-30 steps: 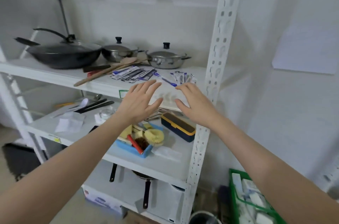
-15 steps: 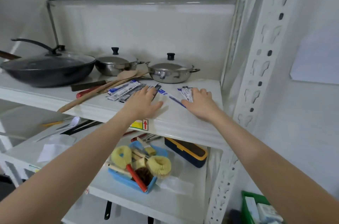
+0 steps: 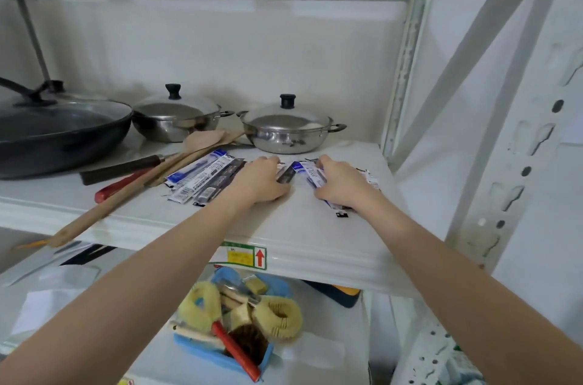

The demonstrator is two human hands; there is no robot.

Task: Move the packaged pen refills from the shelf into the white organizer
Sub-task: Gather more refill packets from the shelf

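Note:
Several packaged pen refills [image 3: 202,178] lie fanned out on the white shelf [image 3: 303,227], in front of the pots. My left hand [image 3: 260,181] rests at the right end of that fan, its fingers curled around a dark refill packet [image 3: 286,175]. Just to its right, my right hand [image 3: 342,184] presses on a second bunch of refill packets [image 3: 310,170], fingers curled over them; more packets [image 3: 369,178] stick out beyond its far side. No white organizer is in view.
Behind the packets stand two lidded steel pots [image 3: 285,129] and a black wok [image 3: 60,129]. Wooden spatulas [image 3: 202,141] and a red-handled tool [image 3: 121,184] lie to the left. A blue tray of brushes [image 3: 236,321] sits on the shelf below. The shelf upright [image 3: 504,163] stands at right.
Both hands have gone from hovering below the shelf edge to lying on the refill packets, and their fingers have curled around them. The camera has come closer to the shelf.

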